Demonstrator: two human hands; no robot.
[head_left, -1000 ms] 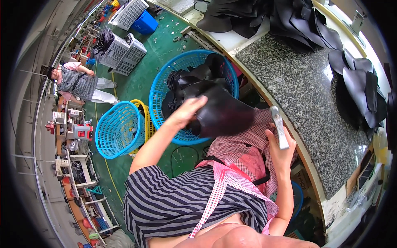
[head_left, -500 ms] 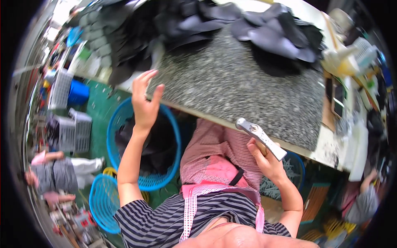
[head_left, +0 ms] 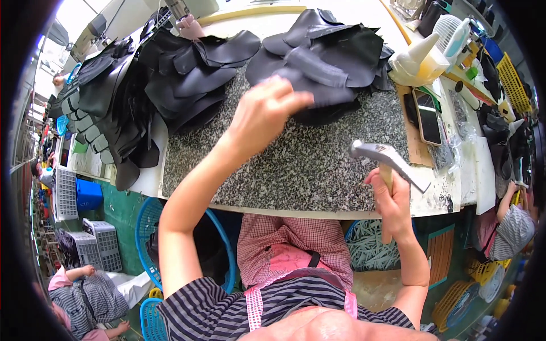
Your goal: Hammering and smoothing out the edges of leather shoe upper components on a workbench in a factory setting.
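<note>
My left hand (head_left: 266, 111) reaches over the granite slab (head_left: 273, 182), its fingers smeared by motion. The fingertips are at the near side of a heap of black leather-like pieces (head_left: 355, 54). A greyish folded piece (head_left: 315, 67) lies just past them; whether they grip any piece cannot be told. My right hand (head_left: 392, 199) is wrapped around the wooden handle of a hammer (head_left: 389, 156), held above the slab's near right edge. The hammer's metal head is raised, with its round face to the left. Another spread stack of black pieces (head_left: 187, 74) covers the slab's left part.
A blue basket (head_left: 149, 238) with dark pieces stands below the table at left. A basket of pale strips (head_left: 372, 244) is beside my knees. A phone (head_left: 426, 116) and a whitish bottle (head_left: 418, 59) sit at right. Co-workers (head_left: 91, 301) (head_left: 509, 230) are on both sides.
My left hand has moved from the table's near edge up and right to the black heap. My right hand and the hammer have shifted right. The whole view has turned and moved.
</note>
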